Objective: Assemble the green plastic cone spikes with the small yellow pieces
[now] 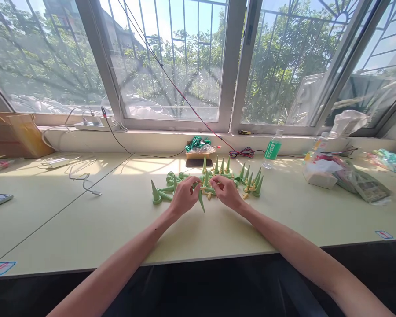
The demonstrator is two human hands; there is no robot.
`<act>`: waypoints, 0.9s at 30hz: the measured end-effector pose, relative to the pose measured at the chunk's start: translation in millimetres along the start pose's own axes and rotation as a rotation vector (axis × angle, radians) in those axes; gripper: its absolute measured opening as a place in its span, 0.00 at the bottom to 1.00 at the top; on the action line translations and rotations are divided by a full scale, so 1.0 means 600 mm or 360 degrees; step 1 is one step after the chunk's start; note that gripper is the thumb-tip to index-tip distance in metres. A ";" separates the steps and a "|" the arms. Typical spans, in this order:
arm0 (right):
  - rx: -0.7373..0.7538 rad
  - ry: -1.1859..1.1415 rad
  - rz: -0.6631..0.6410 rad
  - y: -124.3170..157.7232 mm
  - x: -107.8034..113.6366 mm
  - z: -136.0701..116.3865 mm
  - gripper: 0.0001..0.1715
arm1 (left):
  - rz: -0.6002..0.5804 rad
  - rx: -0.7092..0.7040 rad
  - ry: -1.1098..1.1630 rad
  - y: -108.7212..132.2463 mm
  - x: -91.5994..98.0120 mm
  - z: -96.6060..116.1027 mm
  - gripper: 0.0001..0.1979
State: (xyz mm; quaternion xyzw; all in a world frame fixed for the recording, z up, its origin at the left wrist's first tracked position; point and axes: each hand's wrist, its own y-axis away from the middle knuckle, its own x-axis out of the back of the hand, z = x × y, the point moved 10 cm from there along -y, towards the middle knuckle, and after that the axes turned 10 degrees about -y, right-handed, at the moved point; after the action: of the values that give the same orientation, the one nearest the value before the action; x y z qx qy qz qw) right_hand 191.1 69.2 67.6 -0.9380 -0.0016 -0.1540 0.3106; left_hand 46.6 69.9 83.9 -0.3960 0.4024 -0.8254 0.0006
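My left hand point(185, 194) is closed in a pinch on a green cone point(201, 203) whose tip points down toward the table. A small tan peg point(203, 188) shows at its fingertips. Facing it, my right hand point(228, 192) has thumb and fingers pressed together; what they hold, if anything, is too small to make out. Around both hands lie many green cones. One upright cone point(155, 193) stands at the left, and a group of upright cones point(257, 185) with tan pieces stands at the right. Loose tan pegs point(209, 195) lie between the hands.
Behind the cones are a dark phone point(199, 163) and a small box with green material point(199, 147). A bottle with a green label point(273, 149) stands right of them, near a tissue pack point(321, 171) and plastic bags point(363, 182). White cables point(82, 176) and a cardboard box point(16, 134) are left.
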 end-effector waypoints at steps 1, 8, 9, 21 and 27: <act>0.0000 0.0000 -0.0004 0.000 -0.001 0.000 0.17 | 0.0010 0.0000 -0.0002 0.000 0.001 0.000 0.05; -0.0001 0.0006 -0.0084 0.003 -0.014 -0.002 0.17 | 0.0022 -0.0018 0.0005 0.000 0.001 0.002 0.05; -0.0001 0.0005 -0.0099 0.004 -0.016 -0.002 0.17 | 0.0015 -0.0026 0.0007 0.000 0.000 0.003 0.05; 0.0005 -0.0132 -0.0225 0.011 -0.034 -0.008 0.15 | -0.0027 -0.0041 0.0028 0.002 -0.007 0.003 0.06; -0.0011 -0.0148 -0.0230 0.012 -0.035 -0.002 0.14 | -0.0022 -0.0065 0.0027 0.001 -0.006 0.006 0.06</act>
State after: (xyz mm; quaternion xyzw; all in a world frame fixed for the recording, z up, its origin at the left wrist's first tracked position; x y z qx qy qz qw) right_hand 171.6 64.3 58.3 -0.9426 -0.0831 -0.1324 0.2951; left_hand 51.0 68.2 82.1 -0.3918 0.4163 -0.8203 -0.0166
